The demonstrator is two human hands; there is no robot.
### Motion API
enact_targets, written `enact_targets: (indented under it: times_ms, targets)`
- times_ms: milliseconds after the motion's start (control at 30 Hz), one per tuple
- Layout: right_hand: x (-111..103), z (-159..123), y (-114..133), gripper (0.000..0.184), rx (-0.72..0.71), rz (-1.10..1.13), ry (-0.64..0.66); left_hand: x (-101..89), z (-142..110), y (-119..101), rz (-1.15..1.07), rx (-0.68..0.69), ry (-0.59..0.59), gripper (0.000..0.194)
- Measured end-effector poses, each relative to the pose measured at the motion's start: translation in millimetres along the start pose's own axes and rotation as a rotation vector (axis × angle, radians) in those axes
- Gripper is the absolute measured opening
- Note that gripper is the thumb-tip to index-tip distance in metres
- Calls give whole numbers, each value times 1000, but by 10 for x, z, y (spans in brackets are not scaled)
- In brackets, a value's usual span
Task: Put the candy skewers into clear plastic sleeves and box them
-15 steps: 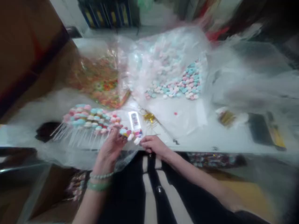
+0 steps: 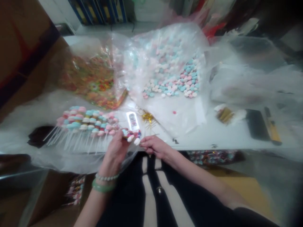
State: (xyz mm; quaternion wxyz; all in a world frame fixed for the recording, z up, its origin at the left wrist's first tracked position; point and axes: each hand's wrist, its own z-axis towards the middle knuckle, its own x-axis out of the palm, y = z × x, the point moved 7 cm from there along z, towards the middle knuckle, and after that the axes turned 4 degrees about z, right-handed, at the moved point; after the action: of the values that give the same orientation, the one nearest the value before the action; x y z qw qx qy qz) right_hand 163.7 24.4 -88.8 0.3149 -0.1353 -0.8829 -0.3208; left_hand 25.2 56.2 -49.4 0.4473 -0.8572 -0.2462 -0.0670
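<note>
My left hand, fingers curled, holds a candy skewer with pink, blue and white sweets close to the table's front edge. At its right end, beside a white candy, the fingers of my right hand are pinched together; the stick there is too blurred to see clearly. Left of my left hand lies a row of finished-looking candy skewers in pink, blue and white, their thin white sticks pointing toward me. Just beyond my hands is a phone-like object with a bright screen.
Behind lie a clear bag of pink, blue and white candies and a bag of orange gummies. Gold twist ties sit mid-table. A yellow-handled knife and a dark flat object are at right. A cardboard box stands left.
The whole view has shifted slightly, so the table appears further left and up. Both hands stay together at the candy skewer, with the left hand turned a little more over it.
</note>
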Motion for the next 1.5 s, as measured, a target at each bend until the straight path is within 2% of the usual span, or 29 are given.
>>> enact_targets:
  times_ms: [133,267,367,500,600,667,733,800,900,967,1067,1200,1267,1333,1400,1500]
  targets:
    - [-49,34,-43,19,79,81,48,-85,21,-17,52,-48,5,26]
    - [-55,38,-35,17,14,29,-2,-41,5,26,60,-4,50,26]
    - [-19,5,23,11,-128,-129,-60,5,-10,64,53,36,36,28]
    - [66,-103,180,5,-427,-528,-105,32,-11,85,31,-59,82,33]
    - [162,-236,303,16,-706,-816,-109,-3,-15,-16,-28,-71,87,36]
    - [202,-289,332,18,-789,-885,-94,-26,-25,-74,-26,-72,63,37]
    - [188,-286,341,15,-758,-830,-111,-21,-39,-101,-14,-72,46,37]
    - [150,-225,295,13,-597,-677,-121,10,-50,-107,-23,-54,46,34]
    - [176,-141,152,11,-312,-451,-63,63,-53,-77,-27,-32,54,33]
    - [218,-135,131,11,-264,-409,-37,79,-41,-46,-29,-35,44,35]
    - [235,-169,217,12,-382,-591,-77,88,-10,-5,-51,-53,26,37]
    - [273,-270,349,13,-620,-1137,-202,99,25,23,-6,12,3,30]
    - [333,-310,359,18,-701,-1382,-206,118,26,24,42,78,1,26]
    - [397,-333,351,21,-763,-1535,-169,134,23,28,72,96,0,26]
    - [421,-330,366,21,-782,-1556,-145,147,24,32,67,39,18,27]
    - [324,-287,484,16,-715,-1282,-220,163,29,-3,24,-108,99,23]
